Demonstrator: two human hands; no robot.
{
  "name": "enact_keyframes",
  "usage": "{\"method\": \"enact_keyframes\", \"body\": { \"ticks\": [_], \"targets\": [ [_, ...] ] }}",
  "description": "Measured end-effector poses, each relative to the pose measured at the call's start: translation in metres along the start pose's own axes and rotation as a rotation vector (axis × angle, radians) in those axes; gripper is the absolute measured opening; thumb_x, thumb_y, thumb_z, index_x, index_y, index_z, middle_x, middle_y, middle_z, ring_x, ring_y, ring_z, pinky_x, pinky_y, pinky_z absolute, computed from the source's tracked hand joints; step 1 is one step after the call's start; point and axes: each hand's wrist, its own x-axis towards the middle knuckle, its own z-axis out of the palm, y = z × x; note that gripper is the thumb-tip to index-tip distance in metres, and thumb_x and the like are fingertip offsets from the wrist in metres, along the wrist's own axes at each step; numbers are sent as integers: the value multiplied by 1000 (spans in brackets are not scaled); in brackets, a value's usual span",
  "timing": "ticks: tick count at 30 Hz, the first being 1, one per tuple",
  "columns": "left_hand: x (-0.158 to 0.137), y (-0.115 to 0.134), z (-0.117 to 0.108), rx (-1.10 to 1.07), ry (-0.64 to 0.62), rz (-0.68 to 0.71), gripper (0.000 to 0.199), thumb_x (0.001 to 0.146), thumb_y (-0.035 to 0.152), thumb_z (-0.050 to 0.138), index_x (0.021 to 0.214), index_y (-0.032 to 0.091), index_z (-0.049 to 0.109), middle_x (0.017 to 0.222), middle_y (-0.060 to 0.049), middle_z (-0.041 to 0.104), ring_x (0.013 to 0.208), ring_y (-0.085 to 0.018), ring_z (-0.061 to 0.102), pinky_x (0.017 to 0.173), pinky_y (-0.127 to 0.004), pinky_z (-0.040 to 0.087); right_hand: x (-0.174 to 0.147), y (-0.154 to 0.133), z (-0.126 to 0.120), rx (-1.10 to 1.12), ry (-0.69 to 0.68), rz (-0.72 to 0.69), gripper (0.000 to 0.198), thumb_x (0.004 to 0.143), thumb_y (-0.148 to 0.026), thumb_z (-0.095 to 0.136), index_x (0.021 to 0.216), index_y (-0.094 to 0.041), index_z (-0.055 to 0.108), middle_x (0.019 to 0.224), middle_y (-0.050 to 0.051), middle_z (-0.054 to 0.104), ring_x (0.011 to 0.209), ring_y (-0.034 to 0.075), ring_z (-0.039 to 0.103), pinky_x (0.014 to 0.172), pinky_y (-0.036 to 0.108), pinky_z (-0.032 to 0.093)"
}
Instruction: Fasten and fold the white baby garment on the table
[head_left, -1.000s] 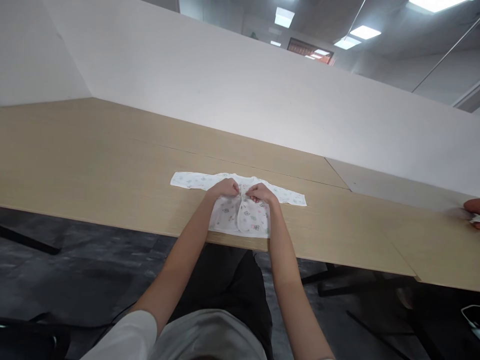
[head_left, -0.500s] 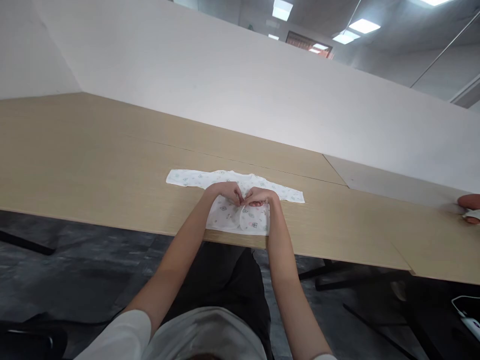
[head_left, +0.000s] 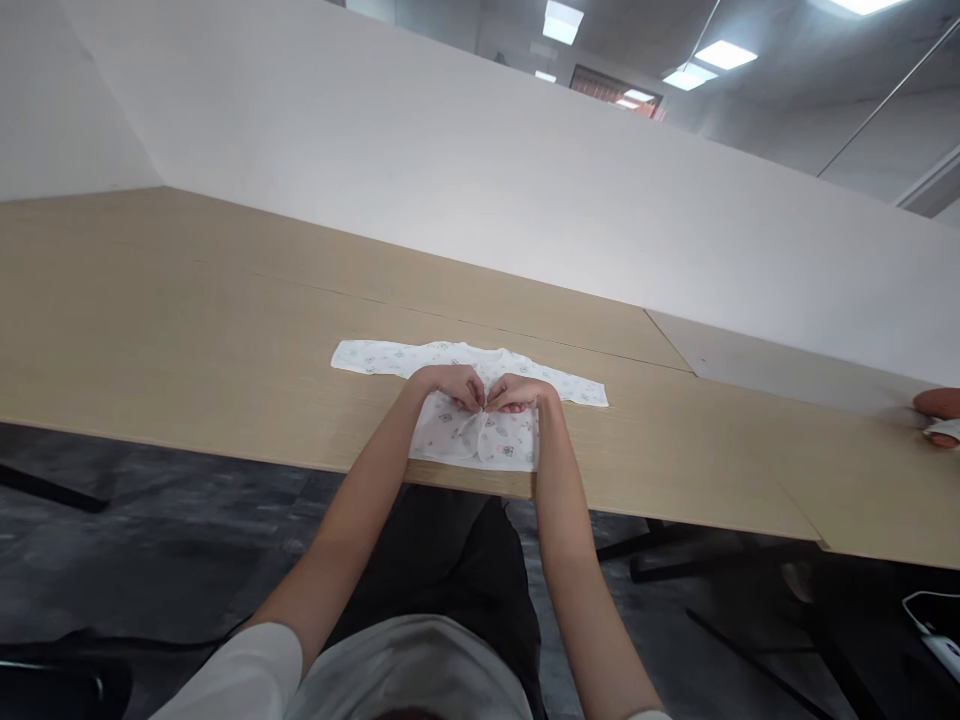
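Grey shirt point(head_left: 424, 665), the person's own: showing at bottom centre of the frame. Dark trousers point(head_left: 442, 545): showing just above it. Dark floor point(head_left: 217, 550): spreading across the lower left. White device point(head_left: 943, 655) with a pale cable: resting at the lower right edge.

Long-sleeved garment point(head_left: 506, 445), one, white, small printed motifs: lying front up at the centre of the frame, sleeves spreading to left and right, hem lying near the table's close edge. Left hand point(head_left: 460, 386): bending inward over the garment's middle, fingertips pinching fabric at the front opening. Right hand point(head_left: 516, 391): mirroring it from the right, fingertips pinching the same opening, almost meeting the left.

Table point(head_left: 225, 340), pale wood finish: running across the middle of the frame, bearing the garment. Reddish-brown item point(head_left: 937, 403), partly cut off: sitting at the right edge. White partition point(head_left: 420, 180): standing behind the table. Ceiling lights point(head_left: 726, 55): glowing at the upper right.
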Motion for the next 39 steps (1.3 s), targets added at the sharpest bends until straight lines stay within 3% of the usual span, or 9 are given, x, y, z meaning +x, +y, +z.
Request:
{"method": "enact_keyframes", "body": {
  "ticks": [9, 15, 24, 30, 33, 36, 39],
  "targets": [
    [-2, 0, -1, -78, 15, -7, 30, 53, 26, 74, 75, 16, 57, 59, 1, 64, 51, -11, 54, 49, -21, 39, 3, -1, -1, -33, -15, 11, 22, 68, -31, 67, 74, -11, 61, 38, -10, 33, 36, 3, 23, 36, 19, 16],
    [-7, 12, 2, -113, 66, -86, 35, 61, 32, 70, 90, 16, 59, 67, -1, 67, 67, -17, 64, 61, -25, 48, 1, -12, 4, -43, 11, -5, 20, 65, -30, 70, 69, -13, 59, 39, -9, 35, 35, 3, 26, 36, 19, 19],
    [-3, 4, -1, 39, 63, -58, 25, 60, 30, 66, 81, 17, 65, 66, 0, 67, 58, -11, 55, 54, -21, 39, 9, 2, -2, -61, 8, 2, 25, 65, -32, 68, 80, -12, 65, 40, -10, 35, 36, 3, 24, 36, 18, 18],
    [-3, 5, 0, 188, 68, -188, 38, 57, 32, 68, 92, 20, 68, 66, 2, 66, 70, -15, 60, 60, -21, 41, 18, 13, -6, -68, -11, 45, 24, 63, -35, 69, 68, -13, 60, 40, -10, 33, 36, 3, 23, 37, 19, 18],
    [-4, 5, 6, 276, 103, -199, 47, 55, 40, 71, 98, 21, 66, 77, 1, 68, 78, -18, 62, 63, -22, 42, 22, 13, -2, -89, -5, 71, 28, 63, -37, 71, 62, -14, 56, 38, -9, 33, 36, 3, 24, 37, 19, 20],
    [-14, 3, 10, 422, 209, -179, 56, 55, 49, 72, 103, 21, 63, 94, -3, 69, 87, -20, 62, 69, -24, 44, 17, 10, 6, -172, 92, 125, 35, 63, -40, 72, 54, -15, 50, 38, -6, 37, 36, 5, 29, 39, 20, 24],
    [-32, -8, 0, 541, 342, -267, 63, 57, 58, 69, 108, 23, 60, 104, -5, 67, 91, -23, 62, 75, -27, 45, 1, 14, 8, -223, 339, 85, 35, 69, -41, 69, 54, -15, 50, 44, -1, 48, 40, 8, 41, 44, 21, 32]
  ]
}}
